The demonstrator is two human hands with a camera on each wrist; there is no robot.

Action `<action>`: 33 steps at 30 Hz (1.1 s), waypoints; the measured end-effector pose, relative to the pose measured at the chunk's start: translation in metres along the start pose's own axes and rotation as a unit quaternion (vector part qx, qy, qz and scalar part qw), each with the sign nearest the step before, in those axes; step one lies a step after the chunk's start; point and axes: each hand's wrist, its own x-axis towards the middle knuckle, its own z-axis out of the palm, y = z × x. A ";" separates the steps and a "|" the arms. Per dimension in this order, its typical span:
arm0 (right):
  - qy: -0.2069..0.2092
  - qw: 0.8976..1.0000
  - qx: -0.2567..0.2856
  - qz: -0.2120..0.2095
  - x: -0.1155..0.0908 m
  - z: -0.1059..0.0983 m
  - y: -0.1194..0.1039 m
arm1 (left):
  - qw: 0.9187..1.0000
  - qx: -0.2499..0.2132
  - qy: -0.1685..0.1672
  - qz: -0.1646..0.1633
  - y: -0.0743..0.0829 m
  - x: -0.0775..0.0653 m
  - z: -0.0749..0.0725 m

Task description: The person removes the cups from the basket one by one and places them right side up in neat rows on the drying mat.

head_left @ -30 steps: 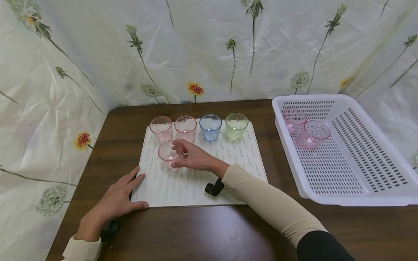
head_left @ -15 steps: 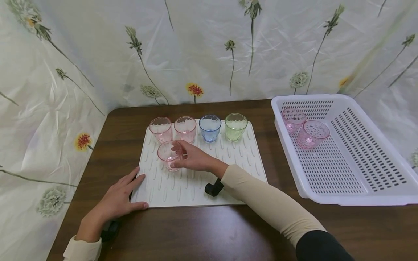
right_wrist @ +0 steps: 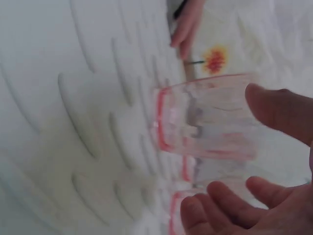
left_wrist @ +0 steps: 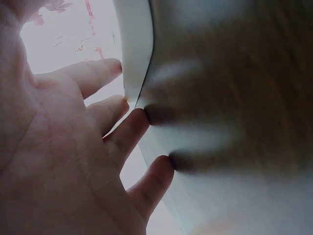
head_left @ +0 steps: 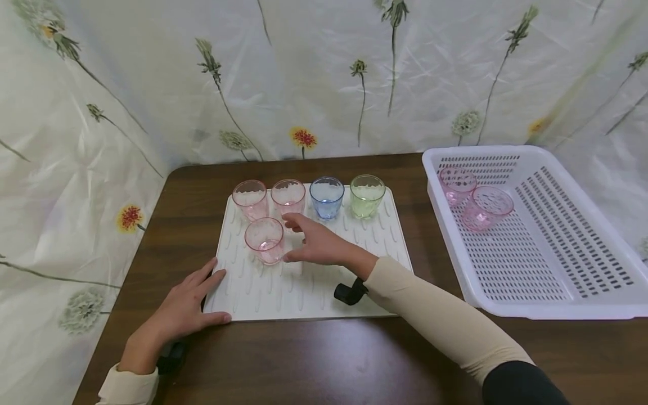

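Note:
A pink glass (head_left: 265, 242) stands upright on the white ridged mat (head_left: 314, 292), in front of a back row of glasses. That row has two pink glasses (head_left: 288, 199), a blue glass (head_left: 326, 198) and a green glass (head_left: 367, 196). Just right of the front pink glass is my right hand (head_left: 321, 243), thumb and fingers apart. In the right wrist view a gap shows between the fingers and that pink glass (right_wrist: 205, 117). My left hand (head_left: 184, 301) rests with spread fingers at the mat's left front corner; its fingertips (left_wrist: 161, 171) touch the mat edge and the table.
At the right a white perforated basket (head_left: 599, 304) holds two pink glasses (head_left: 486, 208) in its back left corner. The brown wooden table (head_left: 324, 360) backs onto a flower-printed sheet (head_left: 324, 84).
My right hand has let go of the front pink glass and drawn back to the right. The glass stays in place on the mat. My left hand has not moved.

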 end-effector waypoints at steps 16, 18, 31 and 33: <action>0.113 0.991 -0.067 -0.041 -0.118 -0.068 -0.026 | 1.000 0.009 -0.005 -0.005 0.002 0.000 -0.001; 0.132 0.985 -0.095 -0.053 -0.137 -0.079 -0.027 | 1.000 0.009 -0.006 -0.002 0.002 0.000 -0.001; 0.231 0.949 -0.217 0.007 -0.218 -0.169 -0.017 | 1.000 0.012 -0.007 0.002 0.002 0.001 -0.003; 0.231 0.945 -0.233 0.016 -0.223 -0.178 -0.014 | 1.000 0.012 -0.009 0.001 0.002 0.001 -0.002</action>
